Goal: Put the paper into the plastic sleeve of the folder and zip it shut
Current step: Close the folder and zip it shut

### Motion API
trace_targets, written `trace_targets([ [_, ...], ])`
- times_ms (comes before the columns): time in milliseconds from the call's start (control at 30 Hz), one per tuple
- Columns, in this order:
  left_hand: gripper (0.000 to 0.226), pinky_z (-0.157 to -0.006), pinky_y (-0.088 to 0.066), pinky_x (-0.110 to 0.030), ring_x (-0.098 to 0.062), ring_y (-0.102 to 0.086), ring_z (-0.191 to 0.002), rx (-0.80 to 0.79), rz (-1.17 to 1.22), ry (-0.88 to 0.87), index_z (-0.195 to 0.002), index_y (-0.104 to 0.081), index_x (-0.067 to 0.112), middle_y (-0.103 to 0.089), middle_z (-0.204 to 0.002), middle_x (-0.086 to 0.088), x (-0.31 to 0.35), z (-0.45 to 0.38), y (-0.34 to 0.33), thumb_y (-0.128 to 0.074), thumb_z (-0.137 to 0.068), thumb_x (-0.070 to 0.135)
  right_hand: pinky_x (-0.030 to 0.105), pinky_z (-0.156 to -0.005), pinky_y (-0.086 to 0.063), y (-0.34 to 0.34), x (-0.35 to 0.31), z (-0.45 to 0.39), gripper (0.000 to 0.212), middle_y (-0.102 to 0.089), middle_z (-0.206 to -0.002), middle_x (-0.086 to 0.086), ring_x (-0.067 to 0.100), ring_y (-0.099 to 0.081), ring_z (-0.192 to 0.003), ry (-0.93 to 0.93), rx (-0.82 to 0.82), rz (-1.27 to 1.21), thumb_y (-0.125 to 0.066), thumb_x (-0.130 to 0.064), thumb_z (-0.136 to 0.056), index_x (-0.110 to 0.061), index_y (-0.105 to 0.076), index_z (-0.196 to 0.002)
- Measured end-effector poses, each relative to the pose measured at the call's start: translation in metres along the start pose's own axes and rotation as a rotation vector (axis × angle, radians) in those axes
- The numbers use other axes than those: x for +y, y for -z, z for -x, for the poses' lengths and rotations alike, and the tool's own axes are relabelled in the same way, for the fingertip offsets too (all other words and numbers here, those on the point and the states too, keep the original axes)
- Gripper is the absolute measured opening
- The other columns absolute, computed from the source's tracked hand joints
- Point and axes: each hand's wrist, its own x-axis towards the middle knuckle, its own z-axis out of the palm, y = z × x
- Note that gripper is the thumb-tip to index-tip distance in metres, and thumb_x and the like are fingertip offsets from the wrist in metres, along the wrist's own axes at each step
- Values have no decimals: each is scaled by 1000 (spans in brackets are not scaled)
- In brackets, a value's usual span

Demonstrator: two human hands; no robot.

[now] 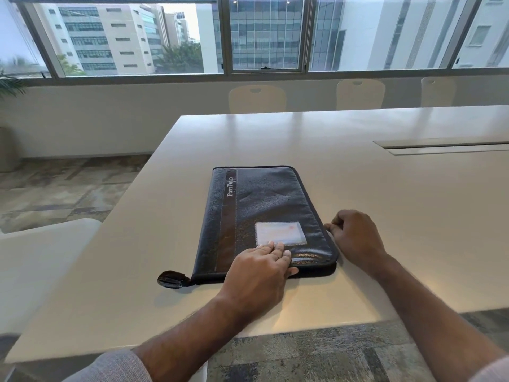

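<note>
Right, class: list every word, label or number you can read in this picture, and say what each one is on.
"PortFolio": white letters running along the dark strip of the folder.
Card window on the folder: pale, blurred, nothing readable.
Nothing else in view carries readable text.

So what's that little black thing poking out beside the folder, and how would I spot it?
Find the white table, then the dark zipped folder lying near its front edge under the left hand. At the folder's near left corner a small glossy black tab sticks out onto the table, likely the zip pull. It is the only loose piece outside the folder's outline.
</note>
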Motion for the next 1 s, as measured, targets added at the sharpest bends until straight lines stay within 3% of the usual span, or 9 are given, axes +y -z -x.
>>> trace_targets([
  [133,42,-86,-56,-32,-19,-72,-101,-9,-3,2,-105,-77,14,-75,-108,-6,1,0,1,-45,-94,39,29,-61,-41,-6,0,-15,25,-68,-71,4,22,-59,-66,10,-17,6,-72,-19,-83,-17,-59,-61],
  [300,30,-86,-56,-31,-19,-72,-100,-11,-19,3,-104,-78,13,-75,-107,-6,3,0,3,-64,-88,34,32,-64,-46,-10,-1,-35,22,-70,-75,6,26,-62,-71,-12,-44,5,-73,-22,-82,-13,-63,-65],
  [633,32,-84,-60,-35,-19,-72,-102,-41,-5,-4,-104,-78,12,-75,-109,-7,3,-2,9,-62,-90,36,34,-64,-48,-26,-6,-63,19,-71,-80,12,31,-63,-74,-8,-45,3,-68,-22,-85,-12,-65,-70],
  [833,37,-79,-61,-34,-13,-71,-103,-44,82,55,-102,-79,20,-75,-110,-1,2,-1,8,-60,-89,48,29,-63,-38,-35,0,-65,20,-67,-80,9,28,-59,-73,20,-7,0,-64,-22,-87,-15,-59,-68],
  [900,46,-75,-60,-29,-7,-72,-96,-34,140,134,-98,-80,26,-76,-106,7,0,-3,11,-52,-89,63,29,-63,-38,-36,2,-65,19,-67,-83,10,31,-61,-76,37,-5,-1,-63,-22,-87,-13,-62,-71],
  [1000,57,-59,-51,-21,-1,-68,-64,-75,132,257,-87,-79,32,-76,-81,17,-7,-18,17,-39,-89,73,29,-64,-38,-38,4,-66,18,-68,-88,11,29,-60,-77,70,-2,-5,-61,-22,-89,-12,-64,-74],
])
